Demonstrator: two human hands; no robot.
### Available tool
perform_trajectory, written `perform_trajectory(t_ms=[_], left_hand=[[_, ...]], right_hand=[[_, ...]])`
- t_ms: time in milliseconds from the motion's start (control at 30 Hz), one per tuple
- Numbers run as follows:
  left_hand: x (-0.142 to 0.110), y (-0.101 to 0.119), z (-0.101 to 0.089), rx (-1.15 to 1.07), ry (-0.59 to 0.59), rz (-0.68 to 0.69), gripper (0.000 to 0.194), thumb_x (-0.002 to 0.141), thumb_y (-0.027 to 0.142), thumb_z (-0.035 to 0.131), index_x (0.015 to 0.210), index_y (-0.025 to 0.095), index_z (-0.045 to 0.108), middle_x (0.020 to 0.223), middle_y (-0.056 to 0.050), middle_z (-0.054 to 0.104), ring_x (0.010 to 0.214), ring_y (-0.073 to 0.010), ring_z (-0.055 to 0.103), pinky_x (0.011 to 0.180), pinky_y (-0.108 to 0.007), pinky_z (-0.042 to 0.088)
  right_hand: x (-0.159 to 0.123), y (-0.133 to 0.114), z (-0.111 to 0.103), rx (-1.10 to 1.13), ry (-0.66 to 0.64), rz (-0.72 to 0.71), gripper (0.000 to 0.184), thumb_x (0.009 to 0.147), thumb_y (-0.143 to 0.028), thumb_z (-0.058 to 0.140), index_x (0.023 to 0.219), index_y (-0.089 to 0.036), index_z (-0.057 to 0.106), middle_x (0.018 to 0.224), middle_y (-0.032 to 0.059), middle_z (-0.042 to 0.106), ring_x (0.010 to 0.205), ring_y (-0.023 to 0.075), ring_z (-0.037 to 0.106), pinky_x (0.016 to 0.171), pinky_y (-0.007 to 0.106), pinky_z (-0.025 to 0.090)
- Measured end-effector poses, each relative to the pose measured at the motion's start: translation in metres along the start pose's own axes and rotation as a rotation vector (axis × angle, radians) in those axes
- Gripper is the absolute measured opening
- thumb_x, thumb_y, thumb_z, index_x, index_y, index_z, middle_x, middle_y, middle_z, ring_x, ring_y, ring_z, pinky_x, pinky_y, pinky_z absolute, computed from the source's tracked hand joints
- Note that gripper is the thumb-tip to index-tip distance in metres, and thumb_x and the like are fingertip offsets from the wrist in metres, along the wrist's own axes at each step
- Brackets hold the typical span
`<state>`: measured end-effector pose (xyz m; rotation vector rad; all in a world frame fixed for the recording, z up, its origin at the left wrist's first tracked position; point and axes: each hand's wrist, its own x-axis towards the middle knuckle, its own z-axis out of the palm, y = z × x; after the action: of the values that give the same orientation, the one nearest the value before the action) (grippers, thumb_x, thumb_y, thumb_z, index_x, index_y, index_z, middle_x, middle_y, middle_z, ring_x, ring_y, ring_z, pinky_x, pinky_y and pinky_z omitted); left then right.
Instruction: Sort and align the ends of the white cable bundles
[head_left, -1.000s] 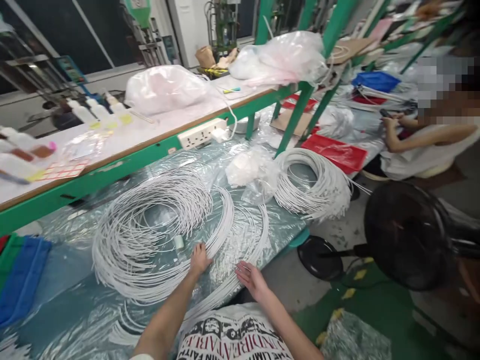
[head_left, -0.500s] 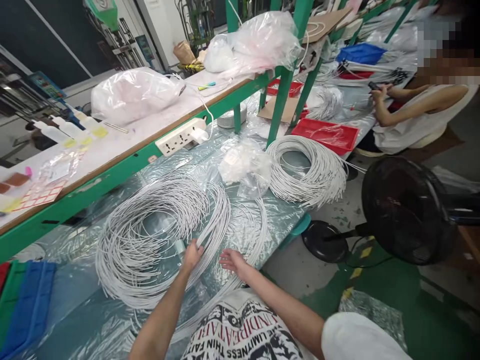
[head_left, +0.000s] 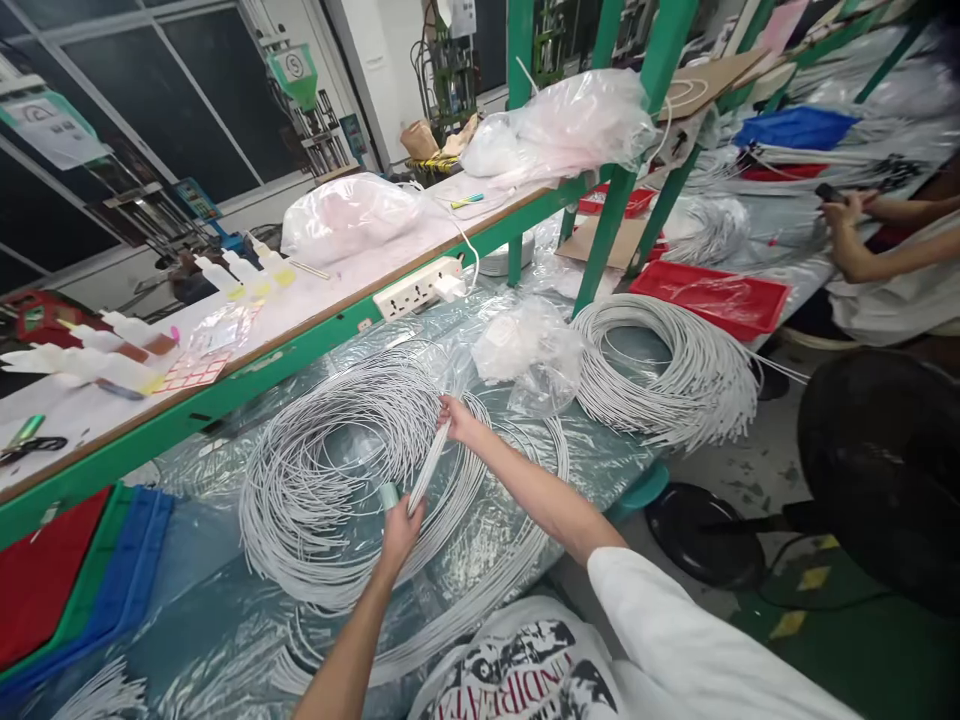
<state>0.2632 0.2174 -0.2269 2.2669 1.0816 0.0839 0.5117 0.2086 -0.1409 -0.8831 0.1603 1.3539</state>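
Note:
A big loose coil of thin white cables [head_left: 330, 470] lies on the plastic-covered table [head_left: 195, 560] in front of me. My left hand [head_left: 400, 530] is closed round the near end of a straight bundle of white cables [head_left: 429, 466], beside a small pale green tape roll [head_left: 388, 496]. My right hand [head_left: 459, 420] pinches the far end of the same bundle, over the coil's right side. The bundle runs slanted between the two hands.
A second white cable coil [head_left: 667, 370] lies at the right by clear plastic bags [head_left: 529, 350]. Red trays [head_left: 712, 295], a power strip [head_left: 416, 288], squeeze bottles [head_left: 225, 272] and stuffed bags [head_left: 352, 212] are on the green bench. A co-worker's hand [head_left: 844, 215] works at far right. A black fan [head_left: 885, 470] stands below.
Both hands left the table surface near the edge, gathered a straight bundle of cables and lifted it; my right hand reached forward to its far end. The camera shifted.

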Motion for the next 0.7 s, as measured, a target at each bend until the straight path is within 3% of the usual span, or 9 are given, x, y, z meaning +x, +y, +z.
perform_trajectory(t_ms=[133, 267, 533, 700], left_hand=[[-0.006, -0.009, -0.008, 0.058, 0.031, -0.083, 0.033, 0.095, 0.034, 0.042, 0.094, 0.013, 0.068, 0.081, -0.008, 0.068, 0.08, -0.0207, 0.064, 0.073, -0.026, 0.043], [-0.02, -0.04, -0.032, 0.145, 0.017, -0.205, 0.023, 0.091, 0.02, 0.047, 0.095, 0.018, 0.069, 0.085, -0.008, 0.071, 0.087, -0.0223, 0.067, 0.071, -0.024, 0.042], [-0.058, -0.096, -0.078, 0.351, -0.042, -0.357, 0.03, 0.09, 0.019, 0.048, 0.109, 0.019, 0.071, 0.099, -0.014, 0.073, 0.096, -0.0277, 0.069, 0.078, -0.029, 0.047], [-0.075, -0.115, -0.13, 0.45, 0.033, -0.353, 0.041, 0.087, 0.011, 0.046, 0.122, 0.014, 0.066, 0.109, -0.019, 0.07, 0.104, -0.0292, 0.065, 0.09, -0.033, 0.047]], right_hand=[[-0.036, -0.015, 0.033, -0.032, -0.11, -0.003, 0.047, 0.096, -0.03, 0.052, 0.058, -0.021, 0.027, 0.045, -0.0102, 0.018, 0.038, 0.0071, 0.016, 0.041, 0.021, 0.024], [-0.072, -0.028, 0.044, -0.055, -0.209, -0.059, 0.052, 0.093, -0.027, 0.051, 0.057, -0.023, 0.013, 0.039, -0.0084, 0.015, 0.037, 0.0086, 0.013, 0.04, 0.024, 0.02], [-0.073, -0.062, 0.016, -0.036, -0.138, -0.123, 0.048, 0.092, -0.019, 0.042, 0.061, -0.022, 0.005, 0.038, -0.008, 0.011, 0.038, 0.0082, 0.006, 0.039, 0.023, 0.019], [-0.082, -0.088, 0.002, -0.109, -0.133, -0.109, 0.049, 0.092, -0.017, 0.042, 0.06, -0.022, 0.005, 0.038, -0.007, 0.012, 0.038, 0.0082, 0.007, 0.039, 0.024, 0.018]])
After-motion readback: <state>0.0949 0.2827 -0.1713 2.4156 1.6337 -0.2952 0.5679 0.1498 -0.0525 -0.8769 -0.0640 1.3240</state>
